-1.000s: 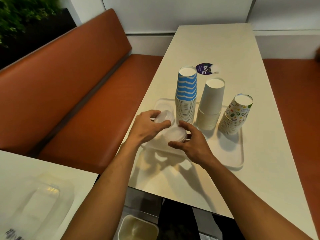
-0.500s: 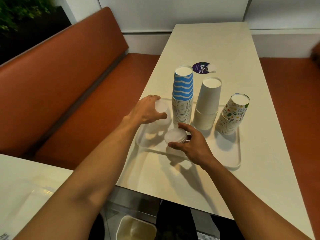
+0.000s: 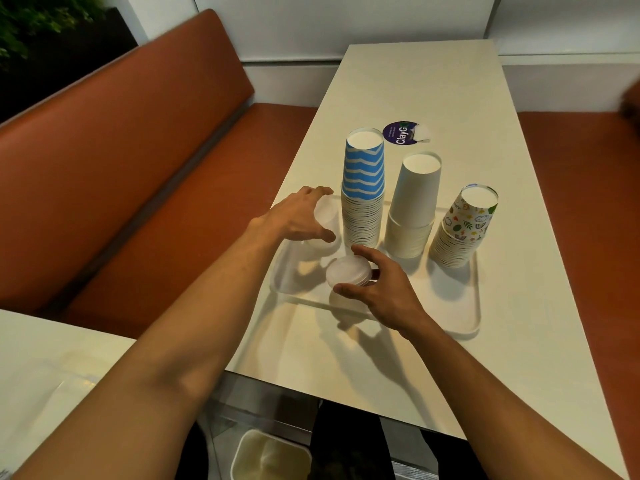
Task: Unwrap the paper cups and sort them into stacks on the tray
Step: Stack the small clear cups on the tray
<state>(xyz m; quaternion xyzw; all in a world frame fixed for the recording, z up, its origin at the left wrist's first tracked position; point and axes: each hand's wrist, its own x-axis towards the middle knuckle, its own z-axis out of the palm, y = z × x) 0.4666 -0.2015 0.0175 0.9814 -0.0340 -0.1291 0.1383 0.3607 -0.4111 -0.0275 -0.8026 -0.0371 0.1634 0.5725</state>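
Left hand (image 3: pixel 298 220) curls round a translucent plastic cup (image 3: pixel 326 216) at the smooth white tray's (image 3: pixel 467 306) left end. Right hand (image 3: pixel 384 289), apart, grips a second round cup (image 3: pixel 346 273) near the blue zigzag paper stack (image 3: pixel 363 188).

Long cream rectangular table (image 3: pixel 415 81) running toward white panelled wall (image 3: pixel 346 19). Rust-brown padded bench (image 3: pixel 121 150) flanking its left; matching rust-brown seat (image 3: pixel 581 202) lying at right. Second white tabletop (image 3: pixel 52 358) showing lower left. Dark green foliage (image 3: pixel 41 15) hanging top left.
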